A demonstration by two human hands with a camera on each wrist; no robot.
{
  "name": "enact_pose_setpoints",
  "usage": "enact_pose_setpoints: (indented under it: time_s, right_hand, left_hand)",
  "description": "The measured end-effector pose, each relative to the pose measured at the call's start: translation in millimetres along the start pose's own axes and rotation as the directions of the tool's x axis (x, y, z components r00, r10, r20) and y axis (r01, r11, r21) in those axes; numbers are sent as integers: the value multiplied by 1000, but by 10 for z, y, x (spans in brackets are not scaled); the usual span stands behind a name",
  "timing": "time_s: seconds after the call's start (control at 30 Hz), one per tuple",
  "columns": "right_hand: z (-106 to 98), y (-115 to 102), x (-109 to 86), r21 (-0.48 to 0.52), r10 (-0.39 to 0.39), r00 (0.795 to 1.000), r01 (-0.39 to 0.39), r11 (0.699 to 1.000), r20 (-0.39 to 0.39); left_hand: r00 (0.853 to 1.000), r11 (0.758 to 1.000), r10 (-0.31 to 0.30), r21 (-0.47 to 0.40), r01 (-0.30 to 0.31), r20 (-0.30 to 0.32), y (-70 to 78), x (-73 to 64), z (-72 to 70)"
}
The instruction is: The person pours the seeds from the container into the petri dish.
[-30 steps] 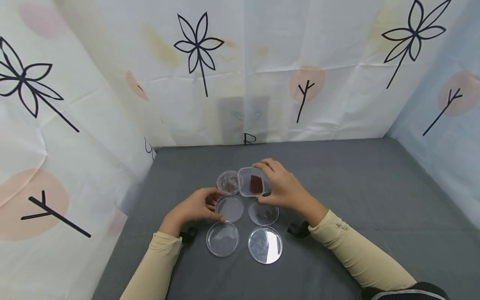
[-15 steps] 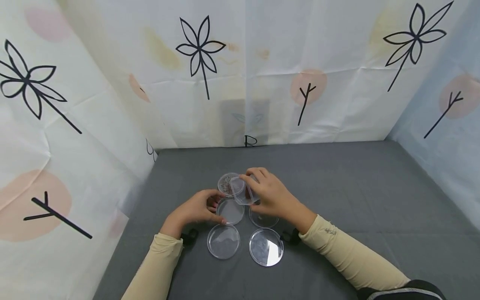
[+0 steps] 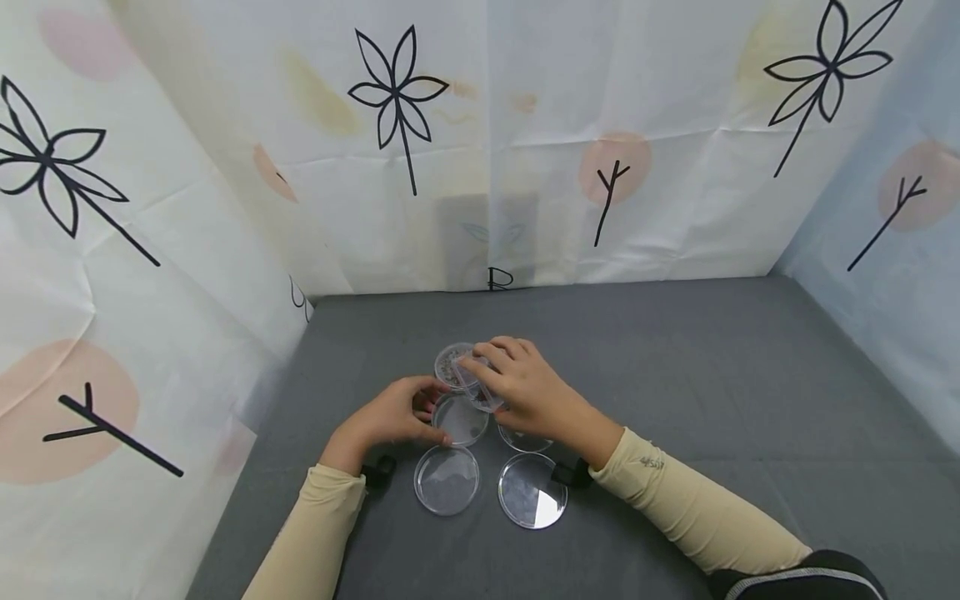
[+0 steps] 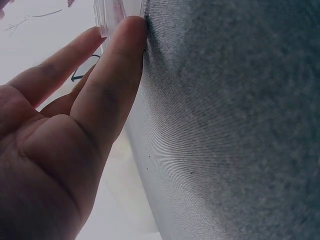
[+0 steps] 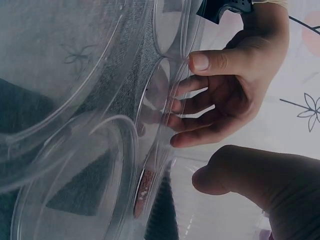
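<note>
Grey fabric-topped desk [image 3: 720,375], finely ribbed weave. White fabric backdrop [image 3: 555,125]: black line-drawn flowers [image 3: 395,92], peach discs [image 3: 609,150], yellow smudges [image 3: 318,96]; right panel [image 3: 855,196] bluish. Long sleeves [image 3: 705,506] pale beige. Round plastic dishes [image 3: 446,481] clear, colourless; granular contents [image 5: 144,191] of one reddish-brown, white-flecked.

Both forearms [image 3: 307,529] angled inward, left grip [image 3: 392,414] with thumb and fingers parted, right grip [image 3: 528,387] with fingers bent, knuckles upward

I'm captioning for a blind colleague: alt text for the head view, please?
A person's right hand holds a tilted clear container above round clear dishes on a gray surface, while the left hand curves around the rim of one dish. Behind is a pale leaf-patterned backdrop.
</note>
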State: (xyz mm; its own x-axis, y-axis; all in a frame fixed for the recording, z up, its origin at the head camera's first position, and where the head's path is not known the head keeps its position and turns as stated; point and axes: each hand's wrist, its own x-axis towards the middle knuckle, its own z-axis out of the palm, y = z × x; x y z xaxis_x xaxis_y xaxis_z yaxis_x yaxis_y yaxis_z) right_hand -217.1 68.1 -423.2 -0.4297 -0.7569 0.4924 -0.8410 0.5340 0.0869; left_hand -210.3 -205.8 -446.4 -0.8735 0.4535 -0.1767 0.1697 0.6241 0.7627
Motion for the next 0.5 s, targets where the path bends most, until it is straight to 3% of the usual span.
enact_pose_setpoints:
  time_s: [0.23,0.5]
  right_hand:
    - [35,-38,20,-15,-56,997,55,998,-54]
    - [44,-63,29,-24,-45,999,45,999,-9]
  left_hand:
    - [1000,1000,2,-2,-2,2,7,-6,-8]
    - [1000,1000,5,1,-5,1,-6,-10,5]
